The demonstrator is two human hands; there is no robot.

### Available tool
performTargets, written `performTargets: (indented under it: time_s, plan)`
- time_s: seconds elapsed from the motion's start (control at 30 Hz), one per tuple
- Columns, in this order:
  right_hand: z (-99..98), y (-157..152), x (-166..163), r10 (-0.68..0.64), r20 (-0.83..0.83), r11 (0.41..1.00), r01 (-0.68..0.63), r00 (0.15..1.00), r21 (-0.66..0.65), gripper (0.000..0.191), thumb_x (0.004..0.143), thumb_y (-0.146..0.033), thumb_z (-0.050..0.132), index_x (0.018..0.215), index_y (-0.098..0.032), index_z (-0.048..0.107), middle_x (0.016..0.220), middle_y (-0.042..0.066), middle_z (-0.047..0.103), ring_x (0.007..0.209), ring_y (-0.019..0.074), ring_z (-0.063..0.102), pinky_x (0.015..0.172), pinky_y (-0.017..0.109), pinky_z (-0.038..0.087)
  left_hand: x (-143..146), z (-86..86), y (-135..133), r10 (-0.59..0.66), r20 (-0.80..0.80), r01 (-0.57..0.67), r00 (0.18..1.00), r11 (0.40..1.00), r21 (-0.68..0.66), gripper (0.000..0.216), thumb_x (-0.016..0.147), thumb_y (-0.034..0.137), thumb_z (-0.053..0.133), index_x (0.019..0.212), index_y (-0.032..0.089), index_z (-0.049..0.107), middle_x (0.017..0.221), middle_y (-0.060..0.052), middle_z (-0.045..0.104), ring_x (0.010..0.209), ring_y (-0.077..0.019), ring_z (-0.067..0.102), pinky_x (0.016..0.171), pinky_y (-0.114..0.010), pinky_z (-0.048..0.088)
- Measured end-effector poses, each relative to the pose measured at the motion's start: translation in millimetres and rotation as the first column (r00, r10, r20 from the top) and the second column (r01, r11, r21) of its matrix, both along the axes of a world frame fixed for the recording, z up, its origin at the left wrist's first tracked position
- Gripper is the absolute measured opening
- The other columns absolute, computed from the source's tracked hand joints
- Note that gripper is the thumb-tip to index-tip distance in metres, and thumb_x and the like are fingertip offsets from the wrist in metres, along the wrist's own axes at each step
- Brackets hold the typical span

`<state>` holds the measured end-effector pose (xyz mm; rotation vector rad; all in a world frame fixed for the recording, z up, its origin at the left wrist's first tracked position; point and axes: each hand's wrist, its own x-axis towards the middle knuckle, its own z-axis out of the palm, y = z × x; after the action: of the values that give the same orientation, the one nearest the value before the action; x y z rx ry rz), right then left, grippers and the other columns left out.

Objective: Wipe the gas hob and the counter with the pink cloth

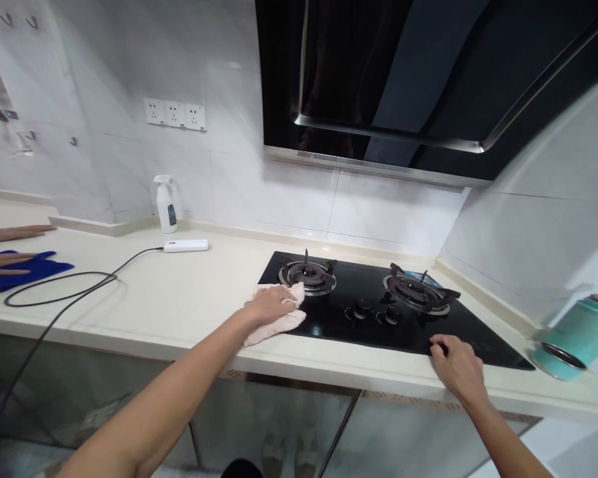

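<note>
My left hand point(273, 304) presses a pale pink cloth point(279, 326) down at the left front corner of the black glass gas stove point(343, 325). The cloth lies partly on the glass and partly on the cream countertop point(199, 312), bunched up around my fingers. Just behind it sits the left burner point(306, 273). At the stove's front edge, toward the right, my right hand point(458, 368) rests with curled fingers and holds nothing that I can see. Two control knobs point(363, 309) and the right burner point(418, 292) lie between and beyond my hands.
Another person's hands point(10, 264) are at the far left, one on a blue cloth point(30, 273). A white spray bottle point(166, 204) and a white device point(186, 245) with a black cable stand nearby. Teal canisters point(585, 325) stand at right. A dark range hood point(403, 86) overhangs the stove.
</note>
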<state>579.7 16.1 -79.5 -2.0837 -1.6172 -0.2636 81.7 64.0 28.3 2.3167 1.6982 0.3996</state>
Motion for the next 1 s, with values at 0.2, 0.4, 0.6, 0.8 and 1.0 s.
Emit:
performTargets:
  time_s: [0.2,0.4,0.6,0.8,1.0]
  plan:
    - [3.7,-0.8,-4.7,-0.031,0.003,0.999,0.031,1.000,-0.030,0.042,0.097,-0.036,0.038,0.113,-0.024,0.075,0.135,0.008,0.072,0.121,0.0325,0.062,0.097,0.047,0.049,-28.0,0.0,16.9,0.163,0.048,-0.163,0.985,0.987,-0.006,0.052,0.094,0.052,0.050,0.134,0.030,0.075,0.155,-0.004,0.064,0.140,-0.0318,0.061,0.121,-0.043,0.042]
    - [2.9,-2.0,-4.1,-0.014,0.007,0.999,0.015,1.000,-0.030,0.045,0.098,-0.037,0.036,0.115,-0.023,0.075,0.136,0.009,0.071,0.121,0.0335,0.061,0.097,0.049,0.048,-32.6,-2.5,34.4,0.267,0.105,-0.267,0.958,0.964,-0.021,0.047,0.094,0.045,0.053,0.133,0.032,0.076,0.142,-0.002,0.074,0.129,-0.0278,0.070,0.111,-0.036,0.051]
    - [4.0,-3.2,-4.8,-0.006,-0.017,1.000,0.006,1.000,-0.008,0.045,0.096,-0.037,0.037,0.113,-0.023,0.076,0.133,0.010,0.072,0.122,0.0336,0.060,0.101,0.050,0.048,-43.3,-5.4,44.9,0.345,0.105,-0.346,0.933,0.938,-0.005,0.047,0.099,0.044,0.047,0.135,0.032,0.074,0.143,-0.002,0.074,0.128,-0.0260,0.070,0.107,-0.034,0.052]
    - [9.1,-7.4,-12.9,-0.040,-0.037,0.998,0.042,0.999,0.039,0.042,0.095,-0.038,0.041,0.107,-0.024,0.079,0.133,0.010,0.072,0.124,0.0361,0.059,0.102,0.051,0.047,-63.6,-3.5,46.1,0.427,0.011,-0.427,0.904,0.903,0.039,0.053,0.103,0.045,0.034,0.138,0.029,0.070,0.156,-0.009,0.063,0.142,-0.0339,0.058,0.117,-0.051,0.042]
    - [12.3,-7.9,-19.6,-0.053,0.003,0.999,0.053,0.999,-0.003,0.042,0.097,-0.040,0.039,0.105,-0.024,0.077,0.130,0.012,0.071,0.119,0.0360,0.060,0.099,0.053,0.048,-61.7,-7.6,29.0,0.415,-0.080,-0.411,0.906,0.910,0.058,0.059,0.103,0.052,0.030,0.148,0.031,0.062,0.165,-0.011,0.053,0.155,-0.0356,0.043,0.123,-0.061,0.033]
